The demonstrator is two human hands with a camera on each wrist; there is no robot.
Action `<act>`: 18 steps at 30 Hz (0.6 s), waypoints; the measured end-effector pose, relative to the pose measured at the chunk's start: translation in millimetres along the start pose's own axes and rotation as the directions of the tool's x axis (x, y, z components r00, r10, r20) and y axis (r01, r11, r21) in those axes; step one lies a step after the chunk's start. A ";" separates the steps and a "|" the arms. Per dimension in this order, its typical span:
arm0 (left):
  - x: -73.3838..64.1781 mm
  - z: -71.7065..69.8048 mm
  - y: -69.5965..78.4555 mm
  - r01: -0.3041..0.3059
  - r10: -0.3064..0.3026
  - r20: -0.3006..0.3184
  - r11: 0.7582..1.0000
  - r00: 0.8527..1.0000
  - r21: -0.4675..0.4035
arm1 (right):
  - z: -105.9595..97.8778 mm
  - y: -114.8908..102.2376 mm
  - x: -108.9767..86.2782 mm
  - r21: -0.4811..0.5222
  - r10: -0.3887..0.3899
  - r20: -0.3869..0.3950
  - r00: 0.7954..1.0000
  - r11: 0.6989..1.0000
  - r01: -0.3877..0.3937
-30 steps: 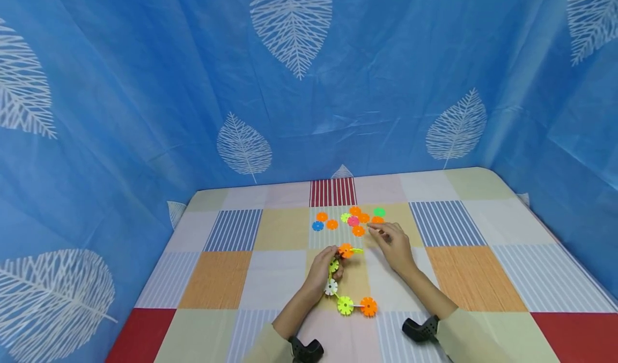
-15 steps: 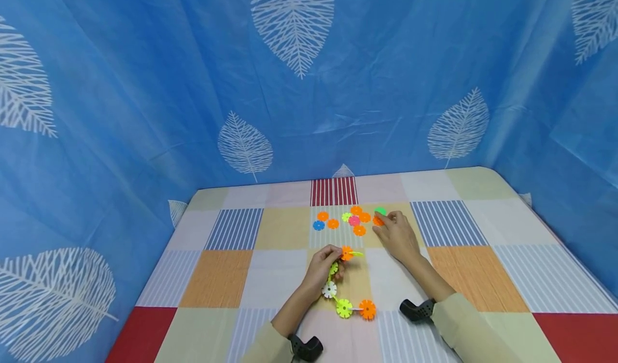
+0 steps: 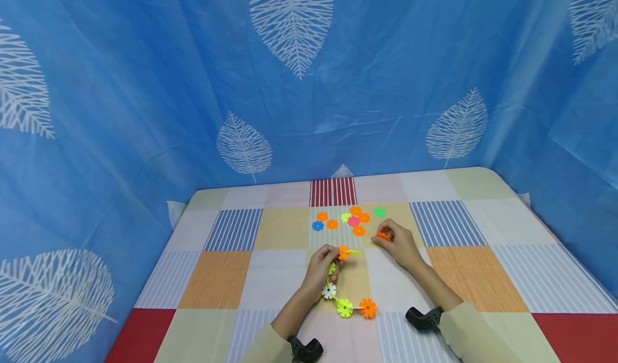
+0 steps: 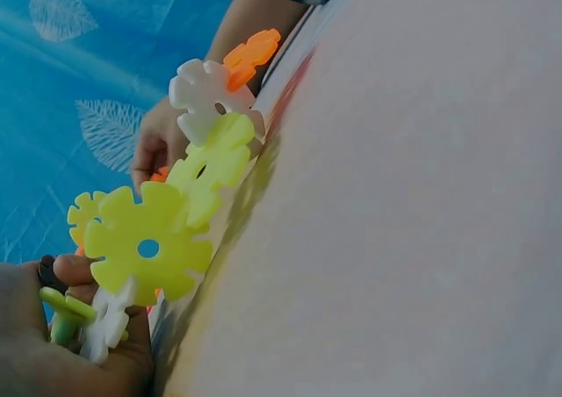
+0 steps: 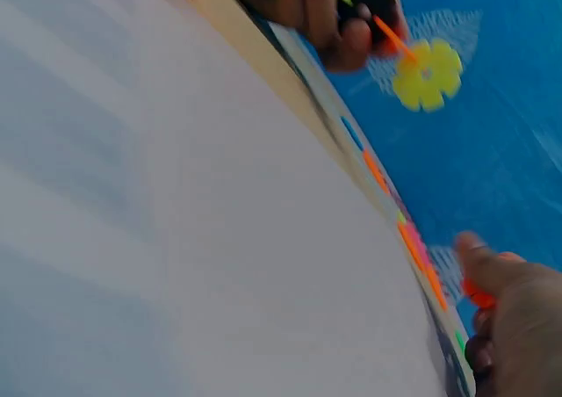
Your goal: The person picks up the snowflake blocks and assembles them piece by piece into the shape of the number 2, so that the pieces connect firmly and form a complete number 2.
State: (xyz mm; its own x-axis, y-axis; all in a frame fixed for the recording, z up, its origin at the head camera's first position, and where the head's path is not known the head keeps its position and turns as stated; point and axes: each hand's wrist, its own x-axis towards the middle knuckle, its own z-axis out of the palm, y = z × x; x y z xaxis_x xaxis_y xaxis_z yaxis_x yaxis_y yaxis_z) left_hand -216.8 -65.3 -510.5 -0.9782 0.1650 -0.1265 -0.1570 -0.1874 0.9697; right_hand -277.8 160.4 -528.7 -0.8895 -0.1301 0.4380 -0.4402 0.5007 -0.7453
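My left hand [image 3: 319,271] grips a chain of notched flower-shaped plastic discs [image 3: 345,308] linked edge to edge. In the head view the chain curves from an orange disc at the fingertips, past white and yellow-green ones, to an orange disc [image 3: 368,308] at its near end. Large yellow discs [image 4: 145,265] of the chain fill the front of the left wrist view. A dark disc [image 5: 379,6] sits by the left fingers in the right wrist view. To the right, my right hand [image 3: 402,246] pinches a loose orange disc [image 3: 383,236] between thumb and fingers.
Beyond the hands lie several loose discs: orange [image 3: 332,224], blue [image 3: 317,226], pink [image 3: 353,221], and a green disc [image 3: 380,212] farther right. A patchwork cloth [image 3: 280,277] covers the table. Blue leaf-print curtains [image 3: 367,111] enclose its back and sides.
The right hand reached the orange disc near the green one, picked it up and drew it back toward the body. The left hand stays nearly in place with the chain.
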 end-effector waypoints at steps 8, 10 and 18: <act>-1.7 2.2 0.8 -0.027 0.026 -0.024 0.999 0.999 -0.028 | 11.9 -36.8 -24.7 0.664 0.238 0.196 0.951 0.682 -0.308; -1.8 2.1 0.6 -0.033 0.033 -0.023 0.999 0.999 -0.031 | 14.8 -42.8 -27.8 0.675 0.259 0.238 0.936 0.649 -0.351; -0.5 2.6 -1.5 -0.055 0.055 -0.008 0.998 0.998 -0.016 | 18.6 -48.6 -31.6 0.674 0.256 0.258 0.932 0.643 -0.364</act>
State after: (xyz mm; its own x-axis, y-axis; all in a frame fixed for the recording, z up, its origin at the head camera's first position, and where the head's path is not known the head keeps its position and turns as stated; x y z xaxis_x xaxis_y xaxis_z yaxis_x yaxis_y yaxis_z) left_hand -215.7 -62.6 -511.3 -0.9864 0.1465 -0.0746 -0.1049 -0.2115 0.9717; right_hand -230.6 124.3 -515.7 -0.9729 -0.2143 0.0875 -0.0422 -0.2075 -0.9773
